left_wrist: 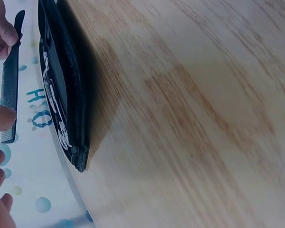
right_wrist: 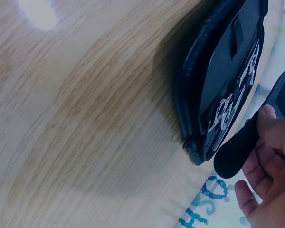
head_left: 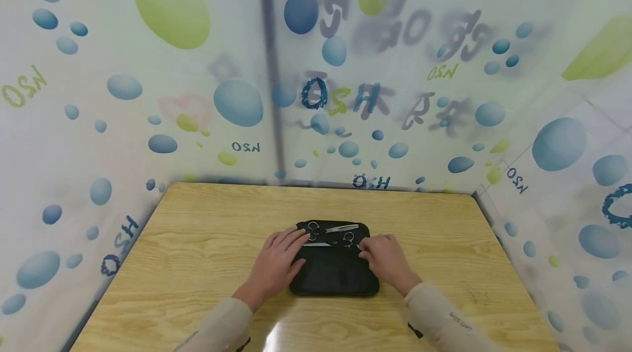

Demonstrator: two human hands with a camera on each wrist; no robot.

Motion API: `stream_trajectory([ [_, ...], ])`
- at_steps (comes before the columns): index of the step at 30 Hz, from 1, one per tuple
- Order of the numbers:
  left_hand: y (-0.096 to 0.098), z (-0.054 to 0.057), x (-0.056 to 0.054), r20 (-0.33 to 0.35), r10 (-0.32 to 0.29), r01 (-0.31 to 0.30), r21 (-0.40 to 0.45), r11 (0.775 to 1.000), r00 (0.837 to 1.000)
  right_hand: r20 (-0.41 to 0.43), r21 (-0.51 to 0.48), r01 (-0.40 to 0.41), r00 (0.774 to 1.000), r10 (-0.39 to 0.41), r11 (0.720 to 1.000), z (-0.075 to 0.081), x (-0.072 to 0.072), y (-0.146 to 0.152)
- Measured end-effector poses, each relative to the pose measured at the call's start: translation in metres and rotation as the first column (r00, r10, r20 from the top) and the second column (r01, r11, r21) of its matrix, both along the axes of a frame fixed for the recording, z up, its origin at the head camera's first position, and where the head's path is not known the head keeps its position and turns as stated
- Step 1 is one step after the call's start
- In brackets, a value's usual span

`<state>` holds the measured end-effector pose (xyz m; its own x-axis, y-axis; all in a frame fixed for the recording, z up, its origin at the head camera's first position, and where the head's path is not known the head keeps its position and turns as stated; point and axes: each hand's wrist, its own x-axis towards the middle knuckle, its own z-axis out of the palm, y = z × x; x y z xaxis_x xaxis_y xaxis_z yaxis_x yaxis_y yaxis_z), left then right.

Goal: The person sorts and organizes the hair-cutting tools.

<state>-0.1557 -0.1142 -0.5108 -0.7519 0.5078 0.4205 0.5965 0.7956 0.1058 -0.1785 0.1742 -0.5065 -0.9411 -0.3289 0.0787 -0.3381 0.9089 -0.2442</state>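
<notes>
A black comb [left_wrist: 10,80] is stretched between both hands, above a black zip case [head_left: 336,278] on the table. My right hand [head_left: 390,259] grips its smooth handle, thumb on top, as the right wrist view shows. At the toothed end, my left hand [head_left: 277,267] pinches the comb; part of that grip is hidden. Two pairs of silver scissors lie in the case's far half: one with its blade [head_left: 342,228] to the right, the other with its finger rings [head_left: 348,238] to the right. Against the case, the comb is hard to make out from the head.
The case lies on a light wooden table [head_left: 207,226]. Behind and beside it stand white walls [head_left: 237,50] printed with blue and green drops. A bright reflection lies on the tabletop near the front.
</notes>
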Motion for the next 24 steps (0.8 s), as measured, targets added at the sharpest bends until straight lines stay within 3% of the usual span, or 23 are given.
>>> stream_trajectory([
  [12,0.009,-0.004,-0.006,-0.147,-0.066,0.072,0.034,0.997,0.987,-0.037,0.008,-0.096,0.995,0.096,0.995,0.002,0.005,-0.015],
  [24,0.017,-0.008,-0.005,-0.137,-0.069,0.068,-0.016,0.998,0.988,-0.065,0.007,-0.193,0.979,0.193,0.981,0.002,0.009,-0.022],
])
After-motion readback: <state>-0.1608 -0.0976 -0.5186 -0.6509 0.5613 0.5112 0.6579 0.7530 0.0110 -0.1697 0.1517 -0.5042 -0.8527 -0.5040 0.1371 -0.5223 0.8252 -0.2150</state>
